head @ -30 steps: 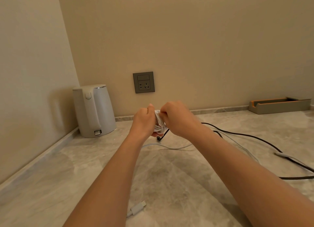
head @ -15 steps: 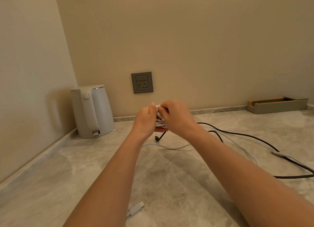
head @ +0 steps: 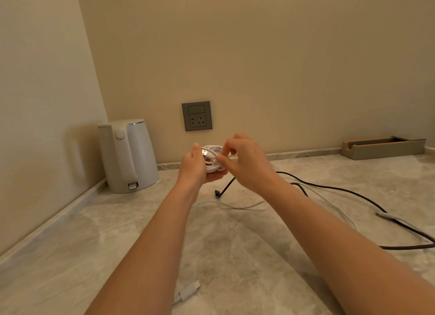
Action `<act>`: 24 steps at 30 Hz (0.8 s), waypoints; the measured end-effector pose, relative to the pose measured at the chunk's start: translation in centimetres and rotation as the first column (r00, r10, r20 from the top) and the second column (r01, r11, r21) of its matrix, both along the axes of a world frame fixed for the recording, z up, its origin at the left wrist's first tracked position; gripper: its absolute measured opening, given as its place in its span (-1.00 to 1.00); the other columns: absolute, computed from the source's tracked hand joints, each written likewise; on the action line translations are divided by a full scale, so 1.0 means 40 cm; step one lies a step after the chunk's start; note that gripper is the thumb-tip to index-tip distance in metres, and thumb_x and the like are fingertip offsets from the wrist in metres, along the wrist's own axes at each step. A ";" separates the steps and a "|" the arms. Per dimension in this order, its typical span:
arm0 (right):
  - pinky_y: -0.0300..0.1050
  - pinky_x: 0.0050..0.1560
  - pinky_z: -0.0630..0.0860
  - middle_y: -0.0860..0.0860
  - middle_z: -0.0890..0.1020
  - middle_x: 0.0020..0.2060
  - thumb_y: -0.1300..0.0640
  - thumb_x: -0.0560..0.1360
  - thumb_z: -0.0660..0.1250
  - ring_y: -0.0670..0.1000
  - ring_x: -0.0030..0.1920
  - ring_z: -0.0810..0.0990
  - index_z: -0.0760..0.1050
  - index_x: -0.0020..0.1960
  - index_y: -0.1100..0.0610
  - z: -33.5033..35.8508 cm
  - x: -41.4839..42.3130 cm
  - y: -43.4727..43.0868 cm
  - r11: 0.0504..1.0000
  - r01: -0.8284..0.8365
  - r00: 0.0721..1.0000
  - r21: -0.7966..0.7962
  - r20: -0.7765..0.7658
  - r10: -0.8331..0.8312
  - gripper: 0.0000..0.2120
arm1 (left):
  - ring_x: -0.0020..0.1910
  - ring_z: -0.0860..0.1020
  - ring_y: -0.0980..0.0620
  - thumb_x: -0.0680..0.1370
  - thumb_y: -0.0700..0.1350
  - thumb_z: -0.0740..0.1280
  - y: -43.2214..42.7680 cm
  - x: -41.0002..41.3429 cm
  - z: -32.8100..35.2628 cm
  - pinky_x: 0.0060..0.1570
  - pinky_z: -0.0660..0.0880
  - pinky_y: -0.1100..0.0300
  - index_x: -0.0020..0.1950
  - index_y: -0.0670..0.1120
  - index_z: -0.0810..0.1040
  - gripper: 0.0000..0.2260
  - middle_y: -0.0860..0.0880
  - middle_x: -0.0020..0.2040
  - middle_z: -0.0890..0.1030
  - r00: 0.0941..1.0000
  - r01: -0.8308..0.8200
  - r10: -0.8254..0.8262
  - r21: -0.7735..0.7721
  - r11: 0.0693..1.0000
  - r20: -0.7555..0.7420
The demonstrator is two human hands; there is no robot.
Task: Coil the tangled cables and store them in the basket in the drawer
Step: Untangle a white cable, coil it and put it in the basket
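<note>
We are holding the white coil (head: 212, 166) up off the desk (head: 70, 255), cradling it in our left hand (head: 193, 171) with the fingers curling round its loops. Our right hand (head: 246, 164) is pinching a strand at the coil's right edge between thumb and forefinger. A second ago both hands were bunching tight over the bundle and hiding most of it; now they are easing slightly apart, so the loops and the metal USB plug (head: 205, 153) are showing between them. We are reading that as the winding nearing its end, with the tail being tucked in to lock the coil. Below and to the right of the hands the black cable (head: 353, 193) is lying loose on the desk, and a white cable (head: 230, 206) is trailing beneath our forearms, so more coiling is waiting. Neither basket nor drawer is showing. Left of the hands a kettle (head: 128, 156) is standing, beyond them a wall socket (head: 197, 116), and far to their right a tray (head: 381, 147).
</note>
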State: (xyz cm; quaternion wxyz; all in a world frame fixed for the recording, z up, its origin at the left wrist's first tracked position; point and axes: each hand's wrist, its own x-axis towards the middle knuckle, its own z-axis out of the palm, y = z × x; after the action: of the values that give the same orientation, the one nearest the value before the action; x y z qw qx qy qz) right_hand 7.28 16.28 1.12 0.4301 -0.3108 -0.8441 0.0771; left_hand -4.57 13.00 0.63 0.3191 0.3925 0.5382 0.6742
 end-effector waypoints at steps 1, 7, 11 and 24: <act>-0.18 -0.10 0.35 -0.01 0.45 -0.13 0.09 0.52 0.34 -0.05 -0.08 0.42 0.53 -0.10 0.15 -0.002 -0.005 0.000 1.000 -0.010 1.000 -0.005 0.008 0.010 -0.87 | -0.48 0.62 0.03 0.68 0.07 -0.09 0.000 0.000 -0.001 -0.48 0.55 0.21 -0.15 -0.15 0.53 -0.50 -0.12 -0.38 0.62 1.000 0.006 -0.006 -0.001 1.000 0.006; -0.12 -0.14 0.28 0.06 0.43 -0.23 0.21 0.59 0.18 0.00 -0.18 0.36 0.51 -0.16 0.30 -0.016 -0.026 0.004 0.999 0.033 0.996 -0.009 -0.087 -0.034 -0.76 | -0.47 0.61 0.08 0.66 0.13 -0.05 0.000 0.030 -0.015 -0.46 0.59 0.16 -0.21 -0.17 0.56 -0.45 -0.16 -0.30 0.61 0.988 -0.012 0.025 0.087 0.996 -0.153; -0.20 -0.19 0.19 0.06 0.42 -0.24 0.19 0.59 0.21 -0.01 -0.19 0.35 0.53 -0.17 0.27 -0.017 -0.028 0.005 1.000 -0.014 0.989 -0.002 -0.147 0.013 -0.77 | -0.44 0.62 0.09 0.66 0.11 -0.04 0.003 0.031 -0.017 -0.45 0.58 0.19 -0.20 -0.15 0.56 -0.48 -0.15 -0.28 0.61 0.991 -0.023 0.037 0.110 0.994 -0.125; -0.41 -0.09 0.27 -0.03 0.40 -0.20 0.25 0.53 0.29 -0.03 -0.08 0.37 0.57 -0.15 0.27 -0.036 -0.041 0.000 0.996 -0.063 0.951 0.069 -0.299 0.081 -0.87 | -0.27 0.64 0.04 0.65 0.14 0.00 0.009 0.030 -0.013 -0.42 0.55 0.21 -0.09 -0.14 0.57 -0.52 -0.15 -0.19 0.64 0.995 -0.018 0.004 0.149 0.989 0.098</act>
State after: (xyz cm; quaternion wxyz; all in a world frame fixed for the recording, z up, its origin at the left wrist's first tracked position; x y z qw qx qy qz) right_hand 5.65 16.26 -0.32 0.5596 -0.2517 -0.7813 0.1147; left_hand -3.35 13.37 0.12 0.3108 0.3790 0.4719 0.7328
